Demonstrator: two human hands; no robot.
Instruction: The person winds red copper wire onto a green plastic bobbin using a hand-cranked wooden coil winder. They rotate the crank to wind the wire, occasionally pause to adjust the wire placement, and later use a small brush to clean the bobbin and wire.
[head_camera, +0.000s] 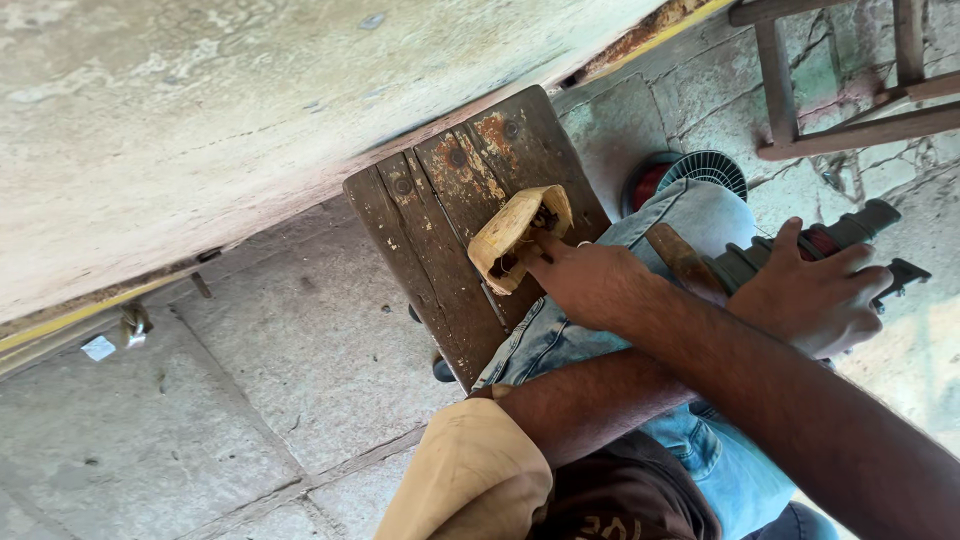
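Fingers of right hand (590, 280) pinch pale curved wooden block (515, 240), steadying it on worn brown wooden stool (430, 210); at three o'clock, left hand (815, 295) clasps grey power tool (850, 230).

The power tool (820, 245) is mostly hidden under the left hand (815, 295).

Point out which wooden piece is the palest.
The small curved block lying on the stool, at the right hand's fingertips. The stool's planks are dark and rust-stained, and the frame at top right is reddish-brown.
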